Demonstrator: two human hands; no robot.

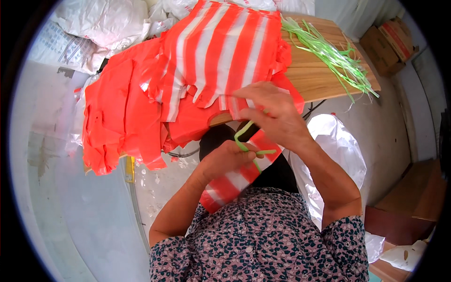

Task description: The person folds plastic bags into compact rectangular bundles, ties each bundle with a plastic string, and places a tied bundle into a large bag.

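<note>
My left hand [229,157] is closed on a folded roll of red-and-white striped plastic bags [225,188], held slanting in front of my body. A thin green plastic strip [240,136] goes round the roll and loops up from my left fingers, with a short end sticking out to the right. Above it, my right hand [275,113] is slightly blurred, its index finger and thumb reaching left. The strip runs up into that hand, where a bit of green shows by the thumb; the exact grip is partly hidden.
A wooden table [324,56] carries a stack of striped plastic bags [221,51], red plastic bags [122,103] draped over its left side, and a bunch of green strips [329,56]. White sacks [103,23] lie behind. A white bag [338,155] and cardboard boxes [387,47] stand at right.
</note>
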